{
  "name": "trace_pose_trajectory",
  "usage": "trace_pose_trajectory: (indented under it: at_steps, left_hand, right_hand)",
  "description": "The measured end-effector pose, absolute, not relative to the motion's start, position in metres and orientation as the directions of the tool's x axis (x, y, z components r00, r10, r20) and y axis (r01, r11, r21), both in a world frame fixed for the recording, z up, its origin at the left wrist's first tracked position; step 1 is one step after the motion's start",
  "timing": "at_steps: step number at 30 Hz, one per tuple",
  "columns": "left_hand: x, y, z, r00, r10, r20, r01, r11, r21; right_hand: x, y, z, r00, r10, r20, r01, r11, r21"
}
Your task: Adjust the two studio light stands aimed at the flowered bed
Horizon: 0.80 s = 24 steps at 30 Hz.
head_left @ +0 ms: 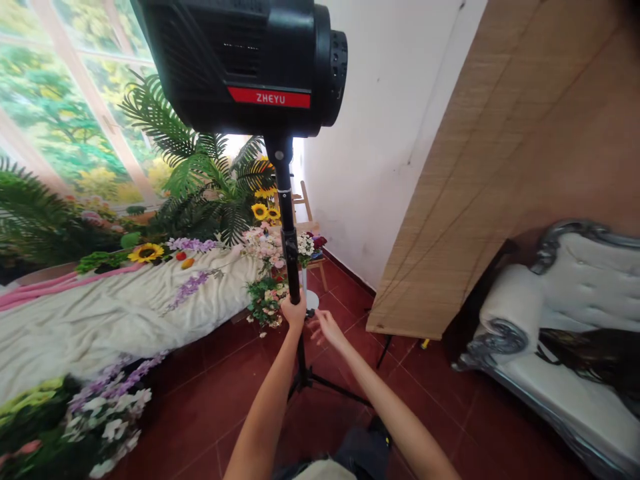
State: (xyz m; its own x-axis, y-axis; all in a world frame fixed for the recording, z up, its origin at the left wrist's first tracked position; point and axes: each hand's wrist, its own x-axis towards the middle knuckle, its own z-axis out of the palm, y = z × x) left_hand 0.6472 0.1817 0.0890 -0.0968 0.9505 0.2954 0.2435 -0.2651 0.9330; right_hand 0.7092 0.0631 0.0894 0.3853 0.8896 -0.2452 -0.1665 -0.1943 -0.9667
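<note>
L hand is wrapped round the black pole, fingers closed and pressed tog. on it, approx. midway up the stand, and up top sits the big lamp head, red ZHEYU strip facing the cam, a lot of bulk on a thin upright! R hand is just beside, at abt. the same height, fingers loosely bent and slightly apart, no firm pinch on anything; a small dark knob is right by the fingertips, but touching or not, can't tell. Now the risk: if that knob is a clamp and it's loose, the upper tube could drop w/ the lamp's wt. on it, and L hand might get nipped if it's near the joint. Top-heavy too, so a sideways shove could tip it, esp. if the tripod legs aren't fully spread; their full spread is hidden, so no verdict there. Tilt it L and the lamp could hit the palm fronds or the flowers by the white cloth; go R and the hanging bamboo blind is poss. in the way. Feet nr. the legs = trip hazard, too!
</note>
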Motion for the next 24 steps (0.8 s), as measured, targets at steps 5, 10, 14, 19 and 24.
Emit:
trace_pose_trajectory:
  at_steps: [5,10,14,19,24]
  left_hand:
    - [0.648,0.184,0.086,-0.099,0.948,0.304,0.244,-0.273,0.931]
    - [0.647,0.184,0.085,-0.085,0.948,0.307,0.247,-0.278,0.928]
    - [0.647,0.184,0.085,-0.097,0.954,0.285,0.245,-0.255,0.935]
    - [0.647,0.185,0.085,-0.097,0.953,0.287,0.252,-0.256,0.933]
    - [0.646,0.184,0.086,-0.093,0.959,0.267,0.206,-0.244,0.948]
  right_hand:
    - [0.701,0.048,0.099,0.460,0.812,0.359,0.528,0.074,-0.846]
    - [0.699,0.054,0.106,0.317,0.843,0.434,0.650,0.141,-0.747]
    - [0.707,0.063,0.106,0.334,0.840,0.428,0.647,0.127,-0.752]
    - [0.724,0.060,0.107,0.322,0.836,0.445,0.712,0.096,-0.695]
    - [0.724,0.053,0.096,0.270,0.791,0.549,0.743,0.191,-0.641]
